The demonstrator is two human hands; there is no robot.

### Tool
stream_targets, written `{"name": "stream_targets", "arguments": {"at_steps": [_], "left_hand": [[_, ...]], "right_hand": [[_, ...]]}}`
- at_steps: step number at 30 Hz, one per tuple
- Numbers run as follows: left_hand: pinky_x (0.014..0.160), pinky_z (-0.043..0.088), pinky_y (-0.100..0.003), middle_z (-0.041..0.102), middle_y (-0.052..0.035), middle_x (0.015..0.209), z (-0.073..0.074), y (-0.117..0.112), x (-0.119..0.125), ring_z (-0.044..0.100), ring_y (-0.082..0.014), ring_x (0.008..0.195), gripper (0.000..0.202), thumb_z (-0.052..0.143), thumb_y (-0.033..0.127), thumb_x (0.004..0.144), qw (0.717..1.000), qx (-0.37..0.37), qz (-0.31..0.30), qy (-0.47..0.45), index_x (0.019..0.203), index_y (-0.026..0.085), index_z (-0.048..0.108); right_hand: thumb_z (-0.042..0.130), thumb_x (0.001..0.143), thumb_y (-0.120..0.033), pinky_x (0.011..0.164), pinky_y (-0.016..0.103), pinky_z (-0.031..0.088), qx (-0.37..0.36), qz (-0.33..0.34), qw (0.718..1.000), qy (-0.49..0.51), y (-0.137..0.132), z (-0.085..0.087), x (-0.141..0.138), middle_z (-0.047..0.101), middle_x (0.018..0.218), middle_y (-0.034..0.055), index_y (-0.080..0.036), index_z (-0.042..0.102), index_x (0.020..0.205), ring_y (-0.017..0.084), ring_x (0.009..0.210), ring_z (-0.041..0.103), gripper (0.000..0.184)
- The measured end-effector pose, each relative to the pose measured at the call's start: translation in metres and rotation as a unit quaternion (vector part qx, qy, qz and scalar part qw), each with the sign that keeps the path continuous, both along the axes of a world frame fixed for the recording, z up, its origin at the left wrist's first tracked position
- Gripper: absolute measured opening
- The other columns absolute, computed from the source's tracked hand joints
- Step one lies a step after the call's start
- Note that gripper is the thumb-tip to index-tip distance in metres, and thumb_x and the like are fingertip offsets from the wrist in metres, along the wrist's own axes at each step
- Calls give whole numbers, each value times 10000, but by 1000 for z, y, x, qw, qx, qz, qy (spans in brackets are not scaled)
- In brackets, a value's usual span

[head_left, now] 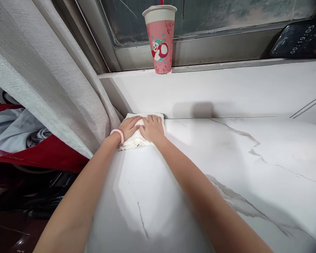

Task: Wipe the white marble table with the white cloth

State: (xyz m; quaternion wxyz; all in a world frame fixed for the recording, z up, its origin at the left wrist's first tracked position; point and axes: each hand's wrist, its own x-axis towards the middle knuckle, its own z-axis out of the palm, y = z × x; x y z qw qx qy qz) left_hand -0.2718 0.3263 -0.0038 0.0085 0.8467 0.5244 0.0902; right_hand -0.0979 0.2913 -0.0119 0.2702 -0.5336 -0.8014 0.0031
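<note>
Both of my hands press flat on a folded white cloth [133, 141] at the far left corner of a white marble counter [226, 168]. My left hand [129, 127] lies on the cloth's left part, fingers stretched out, with a pink coiled band on the wrist. Beside it, touching, my right hand [152, 128] rests palm down with fingers extended toward the wall step. The cloth's far edge shows beyond my fingertips.
A pink paper cup [160, 38] with a cartoon print stands on the window ledge [226, 88] above the cloth. A grey curtain [47, 77] hangs at the left. A phone showing a timer [300, 38] leans at the upper right. Red and grey fabric [28, 140] lies lower left.
</note>
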Motion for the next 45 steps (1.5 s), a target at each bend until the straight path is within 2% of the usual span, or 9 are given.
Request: {"name": "stream_targets", "arguments": {"at_steps": [6,15,24,29,33,37,41,43,45], "left_hand": [[1178,233,-476,436,-79,1503,-1,-39,-14,368,-240,1391,538,271,400,958,1000,6,19,1,1445,203,388],[1185,208,-477,428,-88,1508,0,-121,-23,365,-234,1397,532,257,409,961,999,4,44,-6,1433,205,393],[1169,250,-473,461,-114,1484,-4,-236,-16,394,-248,1385,541,229,413,986,996,54,65,4,1459,195,375],[1168,266,-477,469,-82,1482,-4,-287,-5,413,-250,1379,522,263,418,991,995,59,78,-17,1484,261,338],[1167,266,-496,469,-54,1481,-6,-304,-1,414,-249,1378,507,277,387,996,993,66,95,-27,1499,322,284],[1133,307,-537,483,-51,1467,-7,-302,-3,449,-278,1349,528,282,389,990,994,72,85,-21,1515,369,223],[1117,325,-569,488,2,1463,-8,-301,-1,487,-298,1314,551,273,406,973,991,87,94,-23,1509,469,164],[1112,328,-579,482,9,1471,-10,-306,7,485,-309,1317,567,265,402,968,990,98,94,-22,1515,475,138],[1104,331,-587,485,-17,1471,-11,-312,22,481,-320,1321,587,266,380,967,989,112,91,-15,1533,433,122]], "right_hand": [[397,980,-326,1087,468,264,3,28,1000,-2,-26,-2,-11,544,1333,182,-87,558,1295,316,1270,420,427],[416,969,-316,1112,503,249,15,57,998,20,-97,-3,-18,519,1372,215,-53,541,1309,335,1311,404,447],[416,971,-332,1150,538,226,-6,146,989,28,-191,5,1,438,1462,244,-29,476,1380,350,1382,354,512],[408,971,-333,1149,575,230,-12,178,983,30,-231,8,14,410,1475,270,-5,452,1397,372,1401,332,539],[381,977,-342,1153,569,240,-17,189,982,17,-244,9,18,394,1488,264,2,434,1412,379,1407,322,557],[352,981,-363,1154,559,253,-30,188,982,0,-244,11,19,398,1494,240,-13,427,1420,372,1408,323,567],[373,975,-372,1149,552,260,-21,191,981,-9,-242,14,20,409,1480,250,-4,423,1420,379,1394,338,579],[384,972,-360,1149,557,258,-12,193,981,-9,-245,13,26,413,1475,258,3,425,1417,381,1388,346,576],[394,965,-352,1148,568,254,1,195,981,-2,-249,12,39,421,1469,262,3,432,1414,387,1385,350,574]]}}
